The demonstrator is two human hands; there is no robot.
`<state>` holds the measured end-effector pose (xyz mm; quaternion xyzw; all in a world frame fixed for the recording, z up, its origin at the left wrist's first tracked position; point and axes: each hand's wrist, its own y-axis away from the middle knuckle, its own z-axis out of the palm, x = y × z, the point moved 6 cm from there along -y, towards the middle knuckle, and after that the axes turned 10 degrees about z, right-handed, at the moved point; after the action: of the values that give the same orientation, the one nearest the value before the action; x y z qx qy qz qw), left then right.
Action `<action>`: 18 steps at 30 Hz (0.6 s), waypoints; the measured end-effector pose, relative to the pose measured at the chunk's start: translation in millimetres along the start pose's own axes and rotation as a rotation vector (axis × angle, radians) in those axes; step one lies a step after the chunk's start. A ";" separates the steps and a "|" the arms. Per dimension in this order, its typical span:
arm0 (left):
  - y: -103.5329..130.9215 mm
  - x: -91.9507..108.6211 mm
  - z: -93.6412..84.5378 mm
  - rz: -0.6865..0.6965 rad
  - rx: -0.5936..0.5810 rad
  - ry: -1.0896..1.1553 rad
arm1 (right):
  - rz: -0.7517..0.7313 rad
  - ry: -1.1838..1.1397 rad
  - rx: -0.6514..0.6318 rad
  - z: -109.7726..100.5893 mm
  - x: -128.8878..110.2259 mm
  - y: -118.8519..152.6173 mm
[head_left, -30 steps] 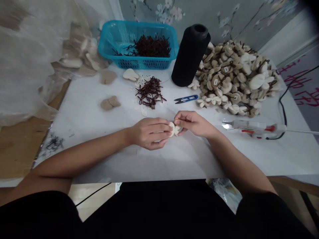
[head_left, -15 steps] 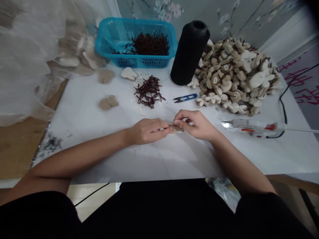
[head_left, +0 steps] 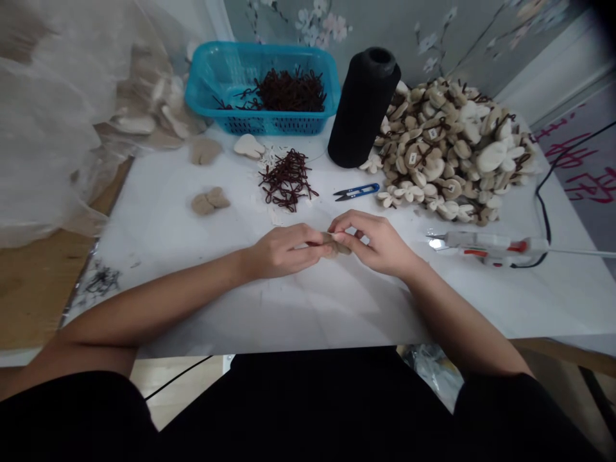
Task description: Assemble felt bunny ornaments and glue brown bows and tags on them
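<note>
Between my two hands is a small beige fabric piece (head_left: 342, 248), mostly covered by the fingers. My left hand (head_left: 289, 251) is closed on its left side, fingertips pressed together. My right hand (head_left: 373, 239) pinches its upper right edge between thumb and forefinger. Beyond the hands lies a pile of dark brown cord bows (head_left: 289, 179), with small white labels (head_left: 274, 157) beside it. Blue-handled thread snips (head_left: 357, 192) rest to the right of the bows. Beige fabric pieces (head_left: 210, 201) lie to the left.
A blue basket (head_left: 269, 122) of brown bows stands at the back, beside a black thread cone (head_left: 363, 109). Stuffed beige and white pieces (head_left: 433, 154) are heaped at the right. A glue gun (head_left: 486, 245) with a cord lies at the right; plastic bags (head_left: 48, 128) fill the left.
The beige piece has tilted up between my fingers, and my right hand has shifted slightly left, closer to my left hand. The view has moved a little.
</note>
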<state>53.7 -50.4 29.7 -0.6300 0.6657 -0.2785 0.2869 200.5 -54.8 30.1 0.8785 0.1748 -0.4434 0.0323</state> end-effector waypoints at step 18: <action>5.9 -23.3 3.5 -0.550 0.114 0.433 | 0.142 -0.056 0.042 5.8 9.0 -1.6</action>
<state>53.2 -26.8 23.7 -0.6950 0.5001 -0.5090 0.0882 200.5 -52.0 19.7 0.8764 0.1019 -0.4680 0.0503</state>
